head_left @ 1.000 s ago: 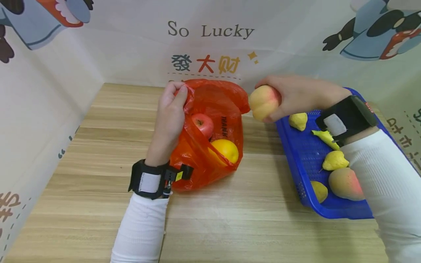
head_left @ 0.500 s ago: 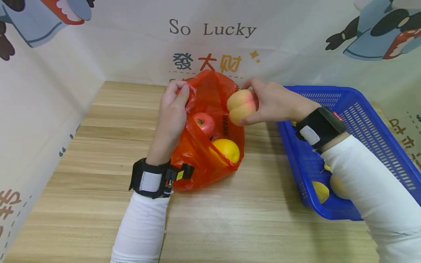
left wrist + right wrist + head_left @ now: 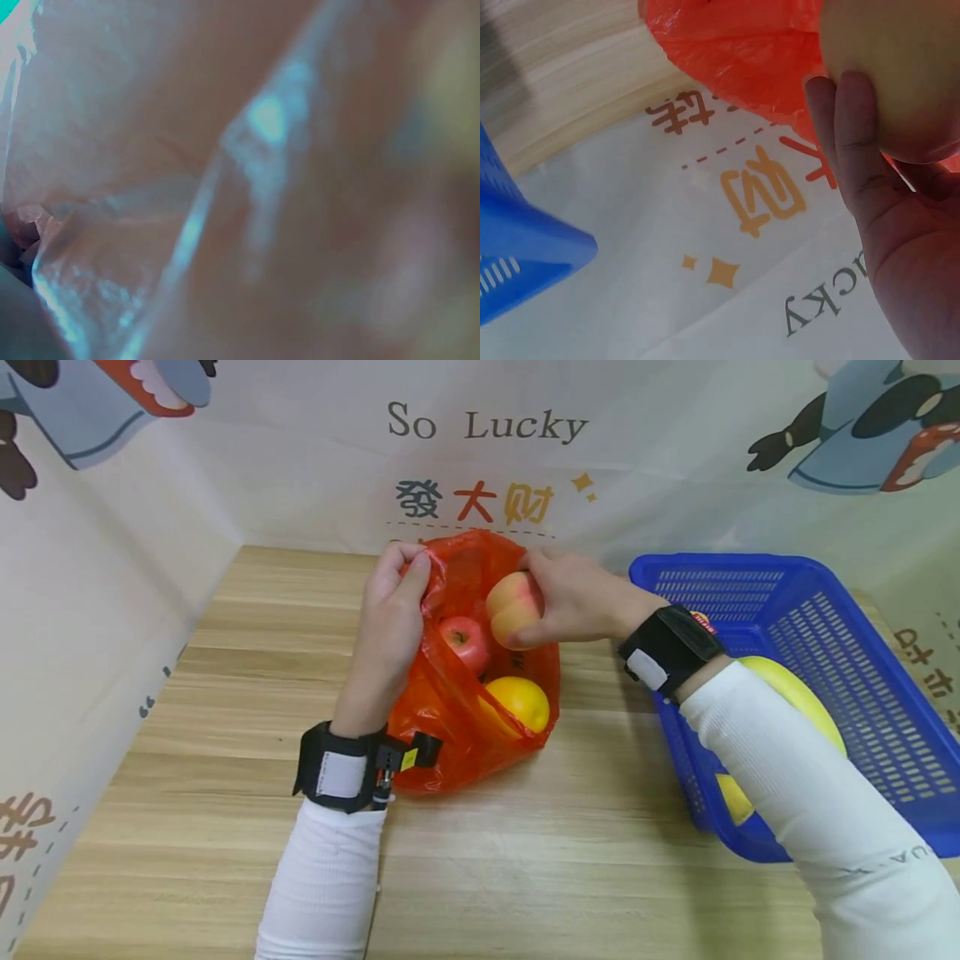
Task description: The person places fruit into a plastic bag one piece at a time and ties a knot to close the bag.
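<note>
Orange plastic bag [image 3: 480, 727] lies on the wooden bench [image 3: 525, 877], mouth toward twelve o'clock. The left hand [image 3: 393, 610] pinches its rim at nine o'clock; the right hand [image 3: 573, 597] grips a peach [image 3: 512, 606] at the opening's three o'clock side, above the apple [image 3: 463, 642] and orange [image 3: 517, 703] inside.

Both arms wear long white sleeves [image 3: 322, 885]. Each wrist carries a black strap [image 3: 337, 768] with a white patch; the left strap has a small yellow tag.
</note>
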`<state>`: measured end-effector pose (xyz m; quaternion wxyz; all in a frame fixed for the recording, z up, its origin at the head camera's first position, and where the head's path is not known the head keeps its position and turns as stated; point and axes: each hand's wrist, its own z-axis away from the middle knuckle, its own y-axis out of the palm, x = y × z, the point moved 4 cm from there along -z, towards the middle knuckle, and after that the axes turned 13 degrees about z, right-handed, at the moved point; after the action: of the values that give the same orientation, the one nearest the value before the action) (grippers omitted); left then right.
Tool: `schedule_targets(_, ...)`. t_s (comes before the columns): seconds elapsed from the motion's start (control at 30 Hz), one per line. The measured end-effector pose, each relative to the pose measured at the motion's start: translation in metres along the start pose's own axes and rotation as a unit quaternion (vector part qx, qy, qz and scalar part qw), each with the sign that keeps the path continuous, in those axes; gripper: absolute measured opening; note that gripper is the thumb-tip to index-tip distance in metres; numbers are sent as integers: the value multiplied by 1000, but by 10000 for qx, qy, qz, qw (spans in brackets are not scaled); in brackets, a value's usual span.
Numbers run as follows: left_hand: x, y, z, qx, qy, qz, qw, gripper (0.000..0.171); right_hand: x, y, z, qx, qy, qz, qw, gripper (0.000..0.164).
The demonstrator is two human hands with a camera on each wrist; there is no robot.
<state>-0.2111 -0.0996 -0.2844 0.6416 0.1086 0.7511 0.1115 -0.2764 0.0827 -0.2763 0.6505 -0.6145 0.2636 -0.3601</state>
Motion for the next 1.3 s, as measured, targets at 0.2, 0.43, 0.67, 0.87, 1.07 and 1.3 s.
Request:
schedule_targets(0.2, -1, -1, -1, 2, 1, 39, 10000, 15, 2, 12, -11, 309, 88, 248, 9992, 74)
schedule_targets(0.43, 0, -3, -3, -30, 5, -71, 10000, 13, 7, 22, -18, 540, 82, 319, 9980, 75)
schedule_targets(0.67, 2, -4, -2, -12, -52, -53, 10000, 13, 10, 25, -18, 659, 178, 319, 9972, 70)
schedule_targets(0.87, 2, -3, -2, -3, -33, -122, 9999, 15, 12, 28, -20, 909, 426, 424, 9940, 64)
schedule_targets(1.07, 1, -2, -2, -33, -53, -187, 9998, 17, 19, 29, -23, 1021, 398, 631, 9920, 44)
schedule_targets(1.3, 2, -2, -2, -70, -122, -205, 9997, 16, 24, 33, -26, 1011, 478, 431, 9928, 43)
